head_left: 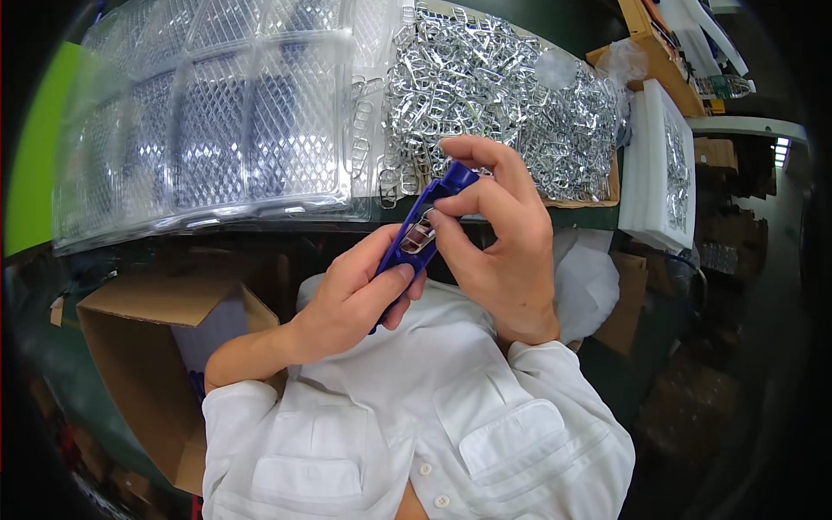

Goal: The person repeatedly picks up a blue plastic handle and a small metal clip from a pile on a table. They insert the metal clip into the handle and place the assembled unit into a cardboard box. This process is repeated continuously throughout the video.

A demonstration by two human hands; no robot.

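Observation:
A long blue plastic part (401, 256) with an opening along its middle is held slantwise in front of my chest. My left hand (355, 290) is closed round its lower half, the thumb lying on its face. In the opening sits a shiny bent-metal clip (419, 236). My right hand (498, 227) pinches at the clip with thumb and forefinger, its other fingers reaching up to the part's top end. Beyond my hands, a big heap of similar metal clips (485, 87) lies on the table.
Stacked clear plastic trays (217, 130) with compartments cover the left of the table. A few clips (362, 130) lie between trays and heap. White foam (648, 165) stands at the right. Below the table edge are an open cardboard box (130, 347) at left and a white plastic bag (588, 282) at right.

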